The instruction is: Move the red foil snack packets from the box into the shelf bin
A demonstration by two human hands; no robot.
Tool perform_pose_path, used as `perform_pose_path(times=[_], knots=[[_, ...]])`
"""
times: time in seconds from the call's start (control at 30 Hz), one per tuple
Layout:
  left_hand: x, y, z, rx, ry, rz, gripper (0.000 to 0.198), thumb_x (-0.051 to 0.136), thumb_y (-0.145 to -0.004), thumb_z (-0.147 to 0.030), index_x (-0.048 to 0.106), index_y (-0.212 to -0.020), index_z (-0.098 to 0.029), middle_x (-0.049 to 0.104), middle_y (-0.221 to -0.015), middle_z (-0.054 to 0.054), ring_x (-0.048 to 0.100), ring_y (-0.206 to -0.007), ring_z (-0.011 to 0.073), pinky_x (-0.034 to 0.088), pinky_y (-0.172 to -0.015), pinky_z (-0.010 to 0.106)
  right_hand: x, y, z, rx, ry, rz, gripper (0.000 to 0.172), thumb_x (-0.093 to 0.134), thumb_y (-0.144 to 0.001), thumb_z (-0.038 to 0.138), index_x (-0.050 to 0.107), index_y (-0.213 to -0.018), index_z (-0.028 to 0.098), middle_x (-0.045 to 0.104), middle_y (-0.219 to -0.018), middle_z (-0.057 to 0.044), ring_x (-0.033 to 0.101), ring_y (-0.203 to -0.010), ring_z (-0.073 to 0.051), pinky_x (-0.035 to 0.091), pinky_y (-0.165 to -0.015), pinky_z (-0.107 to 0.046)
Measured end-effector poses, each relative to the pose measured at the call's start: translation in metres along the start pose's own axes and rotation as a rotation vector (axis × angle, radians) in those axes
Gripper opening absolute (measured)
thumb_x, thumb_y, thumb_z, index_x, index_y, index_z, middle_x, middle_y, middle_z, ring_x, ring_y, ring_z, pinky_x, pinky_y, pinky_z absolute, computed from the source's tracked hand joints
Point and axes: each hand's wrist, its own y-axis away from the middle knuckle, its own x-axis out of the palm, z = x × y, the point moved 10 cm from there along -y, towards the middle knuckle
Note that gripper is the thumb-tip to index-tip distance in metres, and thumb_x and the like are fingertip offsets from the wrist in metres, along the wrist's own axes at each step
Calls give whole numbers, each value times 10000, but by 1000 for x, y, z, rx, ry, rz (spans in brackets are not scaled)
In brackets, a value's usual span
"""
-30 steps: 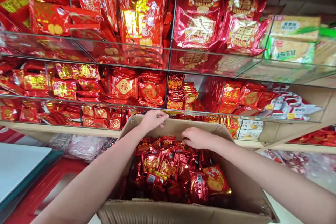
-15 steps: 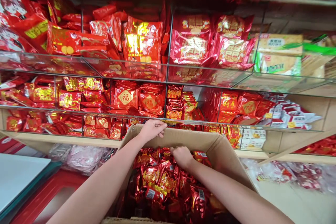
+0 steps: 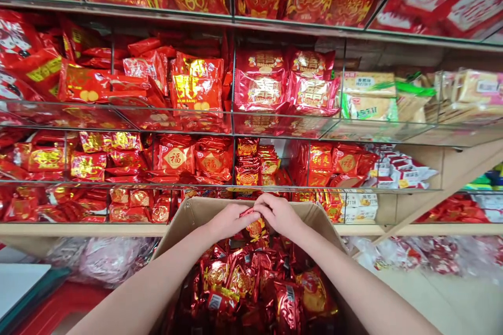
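Both my hands meet over the far part of an open cardboard box. My left hand pinches the left upper side of a red and gold snack packet. From the right, my right hand has its fingers curled over the same packet's top. The packet hangs upright, its printed front facing me, just above the pile. Below it the box is filled with shiny red wrapped snack packets, some showing white barcode labels. The packet's top edge is partly hidden by my fingers.
Glass-fronted shelves behind the box hold red snack packs, crimson packs and pale biscuit packs. A wooden ledge runs along the bottom. Clear bags lie below at left, beside a white-topped box.
My right hand has come up out of the pile with a packet. My left hand has dropped slightly from the box's far rim to take hold of it too. The view has tilted upward.
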Motion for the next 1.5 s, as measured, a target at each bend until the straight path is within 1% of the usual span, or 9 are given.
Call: perform_pose_path(times=[0.1,0.2,0.47,0.93,1.13,1.23,1.37,1.43,1.5], knots=[[-1,0,6,-147,271,-166,445,340,-774,-519,556,-722,-134,531,-563,-17,457,-473,94,378,-434,200,-7,12,-26,212,-300,-214,283,368,-802,425,501,-729,186,543,-647,13,511,-599,-115,398,-571,-221],[-3,4,8,-211,514,-324,484,276,-790,-535,548,-794,-135,587,-628,18,509,-515,115,419,-441,210,7,20,-42,362,-459,-252,370,297,-803,495,488,-726,188,516,-589,20,482,-515,-118,380,-482,-223],[-4,14,20,-356,507,-459,526,238,-768,-590,482,-613,-150,491,-378,-19,425,-293,78,305,-301,168,-7,23,-32,366,-338,-430,399,279,-820,474,507,-687,176,557,-650,-7,506,-643,-138,371,-622,-239],[-4,11,22,-366,530,-433,509,258,-751,-603,451,-591,-159,412,-315,-54,339,-249,57,244,-256,146,-1,24,-37,378,-649,-461,436,281,-806,512,475,-618,169,531,-561,-4,465,-533,-124,380,-523,-232],[13,6,2,-233,807,-285,368,586,-653,-431,500,-877,-152,613,-684,2,562,-562,97,457,-520,199,7,31,-56,480,-678,-478,441,243,-798,541,451,-628,191,474,-503,22,409,-429,-114,356,-442,-243],[15,7,2,-250,854,-259,392,617,-645,-350,493,-966,-160,609,-892,46,575,-744,137,473,-641,255,-1,26,-54,394,-558,-436,427,271,-808,500,518,-671,180,544,-619,-11,495,-577,-139,404,-550,-255],[2,5,4,-181,502,-258,291,598,-633,-251,533,-900,-157,609,-797,21,551,-704,140,448,-622,254,-25,17,-24,97,-343,-386,407,465,-759,387,465,-1118,197,532,-1033,-71,482,-927,-173,401,-762,-289],[1,2,-2,-91,279,-225,168,566,-631,-198,560,-792,-151,599,-716,4,530,-664,128,426,-619,237,-22,13,-6,-32,-229,-245,520,555,-701,343,413,-1187,225,528,-1050,-66,466,-955,-182,387,-802,-314],[0,1,-4,-45,176,-212,123,539,-643,-193,562,-756,-153,599,-712,2,523,-660,126,415,-619,226,-14,11,2,-73,-111,-94,457,591,-673,328,500,-1112,239,572,-937,-50,483,-895,-186,389,-794,-331]])
